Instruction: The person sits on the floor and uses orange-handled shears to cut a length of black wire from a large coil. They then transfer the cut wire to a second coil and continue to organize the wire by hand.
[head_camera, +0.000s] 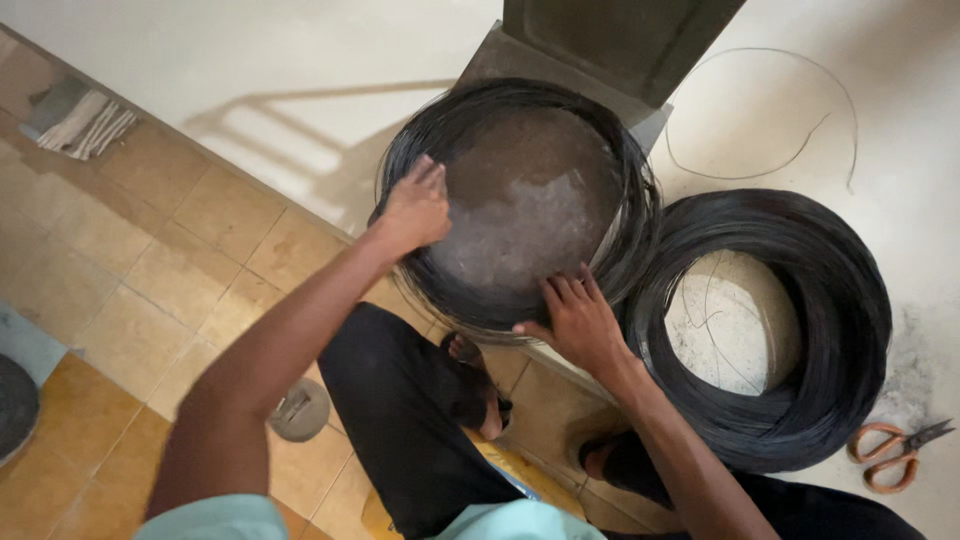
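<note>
A coil of thin black wire (625, 190) stands against a grey pillar base (490, 55), ringing a dusty grey disc-shaped surface (530, 200). My left hand (415, 208) grips the coil's left edge, fingers curled over the wire. My right hand (575, 320) rests flat on the coil's lower right rim, fingers spread. A second, larger black wire coil (800, 410) lies flat on the pale floor just to the right of my right hand, touching the first coil.
Orange-handled scissors (895, 452) lie on the floor at the right. A loose strand of wire (800, 160) curls on the floor behind. A folded cloth (85, 120) sits at the far left on tan tiles. My sandalled foot (475, 385) is below the coil.
</note>
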